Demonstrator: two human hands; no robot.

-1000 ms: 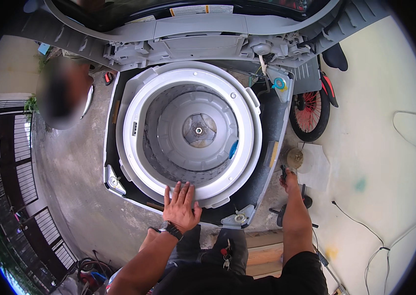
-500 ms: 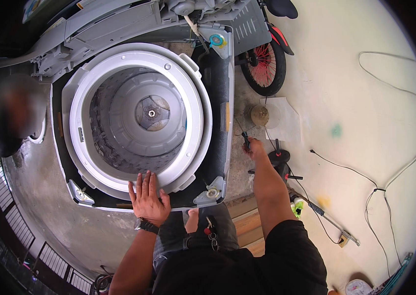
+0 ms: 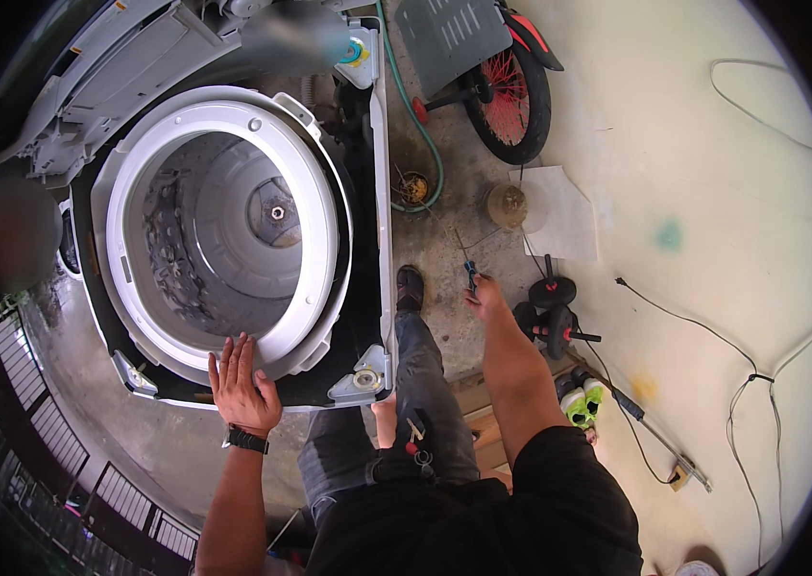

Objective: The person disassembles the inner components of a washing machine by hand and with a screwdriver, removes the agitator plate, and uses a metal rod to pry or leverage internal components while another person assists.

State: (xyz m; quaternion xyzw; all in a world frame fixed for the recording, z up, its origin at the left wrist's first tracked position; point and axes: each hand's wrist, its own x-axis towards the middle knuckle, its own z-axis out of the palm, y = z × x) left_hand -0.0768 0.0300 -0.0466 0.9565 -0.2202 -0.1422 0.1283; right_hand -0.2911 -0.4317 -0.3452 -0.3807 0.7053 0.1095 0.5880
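Note:
An opened top-loading washing machine (image 3: 388, 288) stands before me, its round white tub ring (image 3: 318, 252) and grey steel drum (image 3: 223, 278) exposed. My left hand (image 3: 244, 389) lies flat on the near edge of the ring, fingers spread. Out to the right of the machine, my right hand (image 3: 484, 296) grips a screwdriver (image 3: 470, 273) by its dark blue-green handle. The thin shaft points away from me, above the concrete floor. At the drum's bottom a metal hub nut (image 3: 277, 213) shows.
The machine's grey top panel (image 3: 127, 77) leans back behind it. Right of it are a green hose (image 3: 437, 158), a bicycle wheel (image 3: 511, 106), a round brownish object (image 3: 507, 205) and dumbbells (image 3: 552, 291). Cables (image 3: 684, 322) run along the pale wall. Another person (image 3: 7, 235) is at the left.
My view has shifted, so the machine sits further left. My foot now shows beside its right side. The right hand still has the screwdriver; the left hand stays on the ring.

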